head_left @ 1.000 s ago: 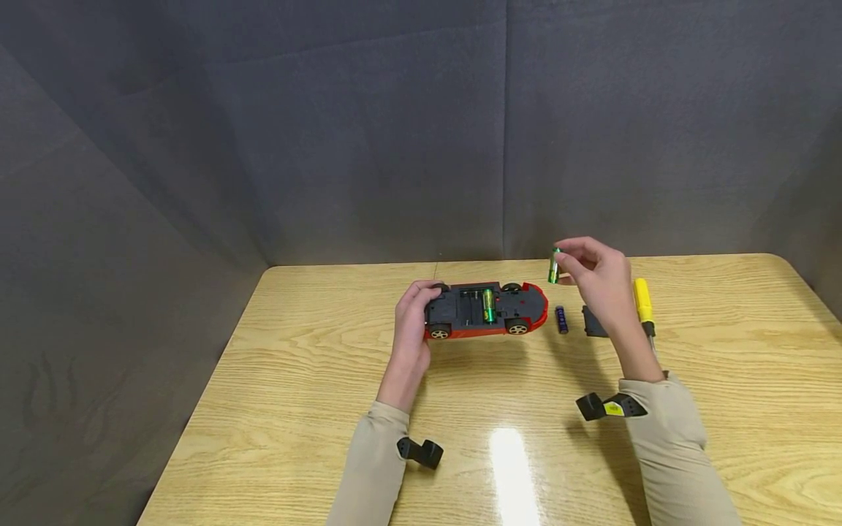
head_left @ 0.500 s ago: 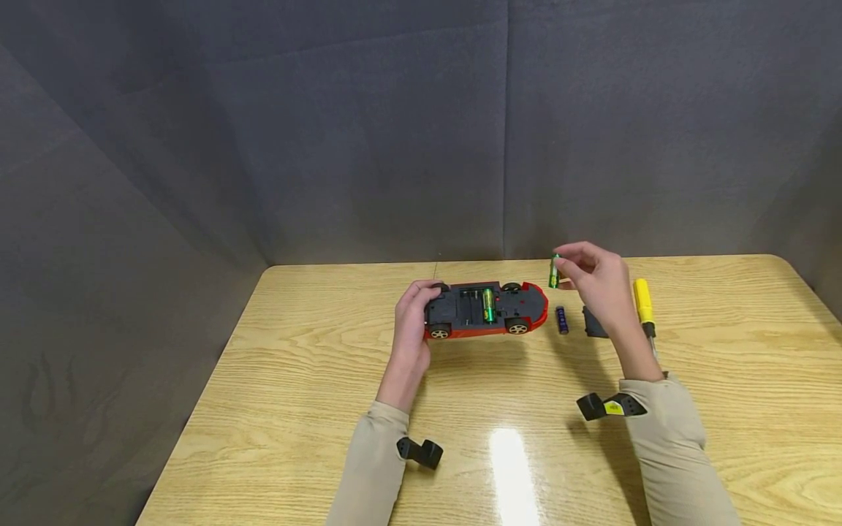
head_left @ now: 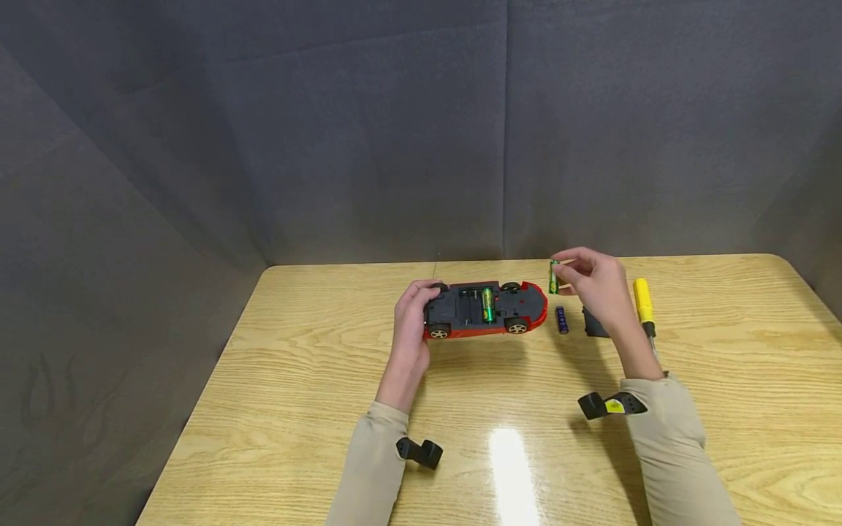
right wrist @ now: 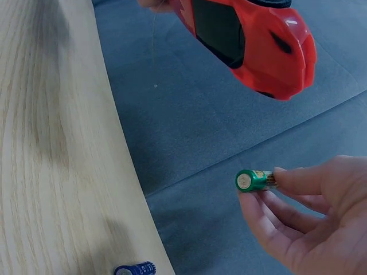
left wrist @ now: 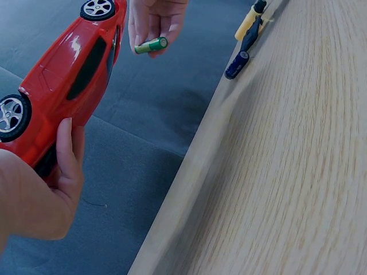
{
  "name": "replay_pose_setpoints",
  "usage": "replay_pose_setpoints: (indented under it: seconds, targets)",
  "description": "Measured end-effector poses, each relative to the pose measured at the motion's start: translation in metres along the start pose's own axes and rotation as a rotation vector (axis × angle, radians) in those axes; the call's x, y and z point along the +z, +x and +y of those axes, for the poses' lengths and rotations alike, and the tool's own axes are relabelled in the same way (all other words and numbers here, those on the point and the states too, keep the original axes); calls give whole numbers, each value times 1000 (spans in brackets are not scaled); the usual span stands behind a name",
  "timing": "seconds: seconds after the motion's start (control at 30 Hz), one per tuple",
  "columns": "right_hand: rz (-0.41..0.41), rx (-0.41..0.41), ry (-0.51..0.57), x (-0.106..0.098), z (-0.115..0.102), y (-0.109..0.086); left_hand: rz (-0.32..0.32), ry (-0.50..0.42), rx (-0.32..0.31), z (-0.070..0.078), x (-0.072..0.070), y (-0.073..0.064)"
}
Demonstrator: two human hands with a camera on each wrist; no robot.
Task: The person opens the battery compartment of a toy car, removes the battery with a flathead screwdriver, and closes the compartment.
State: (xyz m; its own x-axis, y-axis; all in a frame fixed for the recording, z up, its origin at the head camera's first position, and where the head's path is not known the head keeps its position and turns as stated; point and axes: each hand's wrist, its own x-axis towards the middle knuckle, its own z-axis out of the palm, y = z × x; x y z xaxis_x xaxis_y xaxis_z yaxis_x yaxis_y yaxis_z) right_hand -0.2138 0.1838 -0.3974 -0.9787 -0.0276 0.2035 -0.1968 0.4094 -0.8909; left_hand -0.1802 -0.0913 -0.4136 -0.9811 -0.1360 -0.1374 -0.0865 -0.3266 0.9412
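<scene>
A red toy car [head_left: 473, 332] is held wheels up above the table, its black underside facing the head camera. My left hand [head_left: 411, 321] grips its left end; the left wrist view shows fingers along the red body [left wrist: 63, 69]. One green battery [head_left: 488, 305] lies at the right side of the open battery compartment, whose left part shows bare. Right of the car, my right hand [head_left: 597, 286] pinches another green battery [head_left: 554, 277] between thumb and fingers. In the right wrist view that battery [right wrist: 252, 180] points its flat end toward the camera, apart from the car.
A dark blue battery [head_left: 562, 320] lies on the wooden table [head_left: 289, 380] below my right hand. Beside it is a black cover [head_left: 594, 323], partly hidden by the wrist. A yellow-handled screwdriver [head_left: 643, 301] lies farther right. Grey cloth [head_left: 368, 146] hangs behind the table.
My right hand has come down slightly with the green battery still pinched. The left hand and the toy car have barely moved.
</scene>
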Motion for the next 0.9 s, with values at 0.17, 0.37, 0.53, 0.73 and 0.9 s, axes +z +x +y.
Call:
replay_pose_setpoints:
  seconds: [0.17,0.37,0.53,0.73,0.9]
  targets:
    - [-30,26,-19,0,3,0,2,6,-1,-1,0,0]
    - [-58,49,-26,0,8,2,3,7,-5,-1,-1,0]
    - [-77,75,-23,-1,14,3,8,12,-3,-1,-1,0]
    - [-90,99,-25,-3,21,4,7,13,-3,-1,-2,0]
    - [-103,139,-5,-4,26,4,9,5,-10,-1,-2,1]
